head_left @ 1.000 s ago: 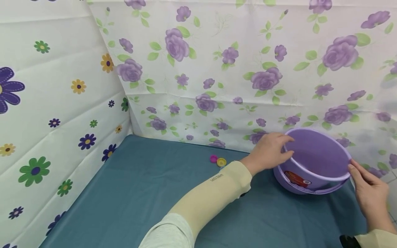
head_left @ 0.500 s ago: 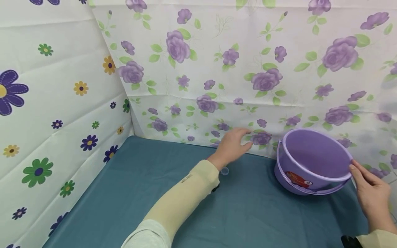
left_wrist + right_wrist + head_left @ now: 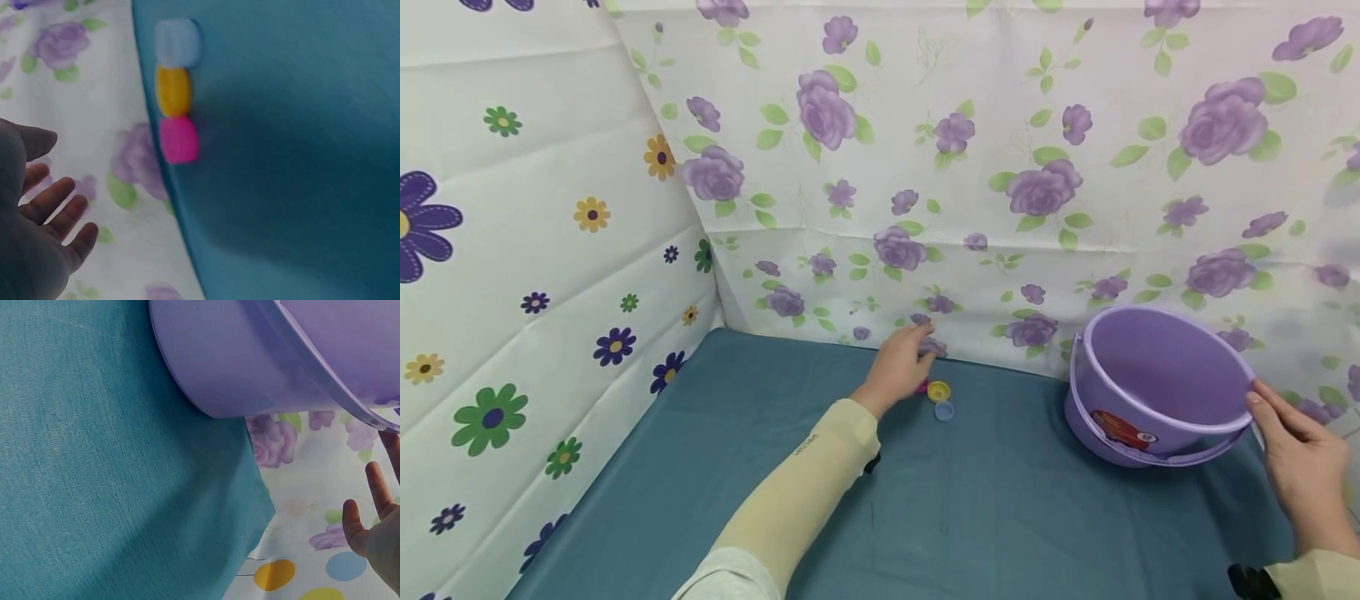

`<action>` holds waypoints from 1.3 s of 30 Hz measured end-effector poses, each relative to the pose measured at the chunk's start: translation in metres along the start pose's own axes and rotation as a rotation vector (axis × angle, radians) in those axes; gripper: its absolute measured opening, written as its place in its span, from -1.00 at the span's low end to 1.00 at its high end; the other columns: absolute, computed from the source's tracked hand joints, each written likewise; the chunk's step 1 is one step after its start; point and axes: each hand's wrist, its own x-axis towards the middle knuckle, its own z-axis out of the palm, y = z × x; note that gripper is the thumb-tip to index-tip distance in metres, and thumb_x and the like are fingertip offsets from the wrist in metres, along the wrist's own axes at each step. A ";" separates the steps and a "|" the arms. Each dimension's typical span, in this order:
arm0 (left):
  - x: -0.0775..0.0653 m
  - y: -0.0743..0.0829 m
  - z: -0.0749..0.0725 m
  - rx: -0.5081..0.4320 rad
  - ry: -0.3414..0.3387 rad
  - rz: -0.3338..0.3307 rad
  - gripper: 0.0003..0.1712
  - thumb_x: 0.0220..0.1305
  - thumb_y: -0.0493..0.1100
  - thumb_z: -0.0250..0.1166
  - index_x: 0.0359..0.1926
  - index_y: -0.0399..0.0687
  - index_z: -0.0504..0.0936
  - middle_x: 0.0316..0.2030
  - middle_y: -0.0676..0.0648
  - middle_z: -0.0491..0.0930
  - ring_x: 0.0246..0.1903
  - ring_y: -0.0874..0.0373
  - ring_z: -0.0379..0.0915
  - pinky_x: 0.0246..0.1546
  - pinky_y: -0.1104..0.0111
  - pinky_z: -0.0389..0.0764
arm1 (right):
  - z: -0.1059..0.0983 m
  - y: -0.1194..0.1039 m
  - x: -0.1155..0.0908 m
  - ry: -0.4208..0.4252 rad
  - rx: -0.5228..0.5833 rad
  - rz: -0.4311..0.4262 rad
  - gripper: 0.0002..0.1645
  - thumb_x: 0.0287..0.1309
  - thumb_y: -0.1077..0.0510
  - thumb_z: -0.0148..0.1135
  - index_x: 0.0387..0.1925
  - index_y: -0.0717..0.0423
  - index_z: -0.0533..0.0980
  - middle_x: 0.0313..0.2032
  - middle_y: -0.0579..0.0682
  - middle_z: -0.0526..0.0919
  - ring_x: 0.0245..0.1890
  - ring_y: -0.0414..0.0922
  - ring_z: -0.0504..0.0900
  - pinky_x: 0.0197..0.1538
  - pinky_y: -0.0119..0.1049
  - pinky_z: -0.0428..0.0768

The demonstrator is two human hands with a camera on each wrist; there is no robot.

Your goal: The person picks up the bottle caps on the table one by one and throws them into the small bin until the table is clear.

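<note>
A purple bucket [image 3: 1165, 367] with a red picture on its side stands at the right of the dark teal table cover, its handle hanging down in front. My right hand [image 3: 1300, 454] pinches the bucket's right rim between thumb and fingers. In the right wrist view, part of that hand [image 3: 381, 534] shows below the bucket [image 3: 219, 356]. My left hand [image 3: 895, 367] hovers near a row of three small round cap-like pieces, fingers apart and holding nothing. They are pink [image 3: 179, 139], yellow [image 3: 938, 392] and light blue [image 3: 944, 411]; the hand partly hides the pink one in the head view.
A white sheet with purple roses [image 3: 895, 167] rises behind the table's back edge. Another flowered sheet [image 3: 550, 250] runs along the left side. The teal cover [image 3: 760, 400] stretches across the table in front of the pieces.
My left hand has left the bucket's left rim and moved left to the small pieces, passing over them. The bucket's handle now shows at its left side. My right hand stays on the rim.
</note>
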 end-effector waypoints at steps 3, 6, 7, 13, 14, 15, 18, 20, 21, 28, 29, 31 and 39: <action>-0.005 -0.011 0.002 0.029 -0.037 -0.044 -0.43 0.29 -0.03 0.17 0.30 0.05 0.33 0.22 -0.03 0.41 0.23 0.05 0.31 0.20 0.12 0.40 | 0.000 -0.001 0.001 -0.001 0.003 -0.001 -0.54 0.13 -0.18 0.18 0.11 -0.39 0.48 0.17 -0.41 0.44 0.18 -0.53 0.34 0.12 -0.78 0.27; -0.009 -0.018 0.004 0.053 -0.082 -0.082 -0.36 0.24 -0.01 0.21 0.33 0.07 0.29 0.25 -0.05 0.38 0.26 0.02 0.28 0.23 0.06 0.36 | 0.000 0.001 0.002 -0.001 0.001 -0.005 -0.54 0.13 -0.18 0.18 0.11 -0.38 0.48 0.16 -0.41 0.44 0.18 -0.53 0.34 0.11 -0.79 0.27; -0.010 -0.020 0.004 0.056 -0.101 -0.093 -0.33 0.22 0.00 0.23 0.34 0.08 0.28 0.26 -0.05 0.36 0.27 0.01 0.26 0.23 0.05 0.35 | 0.000 0.001 0.002 0.000 0.002 -0.008 -0.55 0.14 -0.17 0.18 0.11 -0.38 0.48 0.16 -0.41 0.45 0.18 -0.53 0.35 0.11 -0.79 0.27; -0.015 -0.025 0.010 0.055 -0.192 -0.127 -0.23 0.15 0.04 0.31 0.35 0.02 0.26 0.31 -0.07 0.31 0.30 -0.01 0.22 0.27 0.04 0.31 | 0.000 0.003 0.002 0.005 0.009 -0.017 -0.55 0.15 -0.15 0.18 0.11 -0.36 0.48 0.16 -0.40 0.46 0.17 -0.53 0.36 0.11 -0.78 0.28; -0.016 -0.025 0.011 0.061 -0.201 -0.128 -0.22 0.14 0.05 0.32 0.35 0.03 0.26 0.30 -0.07 0.31 0.30 -0.01 0.23 0.27 0.04 0.31 | 0.000 0.003 0.002 0.007 0.012 -0.021 -0.55 0.14 -0.14 0.18 0.10 -0.34 0.49 0.15 -0.40 0.46 0.16 -0.53 0.37 0.10 -0.79 0.28; -0.016 -0.026 0.013 0.069 -0.209 -0.127 -0.22 0.13 0.06 0.33 0.35 0.04 0.27 0.30 -0.07 0.32 0.29 -0.01 0.24 0.26 0.05 0.32 | 0.000 0.004 0.002 0.011 0.014 -0.027 -0.55 0.14 -0.14 0.19 0.10 -0.34 0.49 0.14 -0.40 0.47 0.15 -0.54 0.38 0.09 -0.79 0.29; -0.017 -0.031 0.018 0.101 -0.227 -0.126 -0.21 0.11 0.08 0.34 0.34 0.08 0.28 0.28 -0.06 0.35 0.27 0.00 0.27 0.25 0.08 0.35 | 0.000 0.004 0.002 0.018 0.017 -0.041 -0.56 0.14 -0.13 0.20 0.09 -0.32 0.50 0.13 -0.40 0.49 0.13 -0.54 0.39 0.05 -0.81 0.30; -0.018 -0.034 0.021 0.110 -0.236 -0.129 -0.19 0.09 0.10 0.36 0.34 0.07 0.28 0.26 -0.06 0.36 0.25 0.00 0.29 0.23 0.09 0.36 | 0.000 0.003 0.003 0.021 0.021 -0.046 -0.56 0.13 -0.13 0.21 0.09 -0.31 0.51 0.12 -0.39 0.49 0.12 -0.55 0.40 0.03 -0.82 0.31; -0.018 -0.035 0.022 0.111 -0.238 -0.130 -0.19 0.08 0.10 0.36 0.34 0.07 0.29 0.26 -0.07 0.36 0.25 -0.01 0.30 0.23 0.10 0.36 | 0.000 0.003 0.003 0.021 0.022 -0.044 -0.56 0.13 -0.13 0.20 0.09 -0.31 0.51 0.12 -0.39 0.49 0.12 -0.55 0.40 0.03 -0.82 0.31; -0.019 -0.039 0.028 0.149 -0.267 -0.111 -0.14 0.05 0.18 0.35 0.36 0.14 0.25 0.31 -0.06 0.28 0.30 0.00 0.22 0.26 0.07 0.32 | -0.001 0.002 0.003 0.017 0.030 -0.038 -0.56 0.13 -0.12 0.21 0.09 -0.30 0.51 0.13 -0.39 0.49 0.13 -0.55 0.40 0.03 -0.83 0.31; -0.019 -0.039 0.029 0.163 -0.274 -0.102 -0.14 0.06 0.19 0.34 0.36 0.14 0.25 0.32 -0.06 0.27 0.32 0.00 0.19 0.27 0.06 0.30 | 0.000 0.002 0.003 0.020 0.032 -0.041 -0.56 0.13 -0.12 0.22 0.09 -0.29 0.52 0.12 -0.38 0.49 0.12 -0.55 0.40 0.02 -0.83 0.31; -0.020 -0.039 0.030 0.189 -0.287 -0.091 -0.16 0.08 0.20 0.33 0.35 0.15 0.26 0.33 -0.07 0.26 0.35 -0.03 0.13 0.29 0.05 0.27 | -0.001 0.002 0.003 0.023 0.035 -0.044 -0.56 0.12 -0.12 0.22 0.08 -0.28 0.52 0.11 -0.38 0.50 0.11 -0.55 0.41 0.01 -0.83 0.32; -0.021 -0.036 0.034 0.216 -0.319 -0.101 -0.24 0.12 0.21 0.29 0.32 0.16 0.31 0.32 -0.03 0.30 0.40 -0.09 0.03 0.33 0.01 0.19 | 0.000 0.004 0.002 0.024 0.018 -0.041 -0.56 0.13 -0.14 0.21 0.09 -0.31 0.51 0.12 -0.40 0.49 0.13 -0.55 0.40 0.04 -0.81 0.31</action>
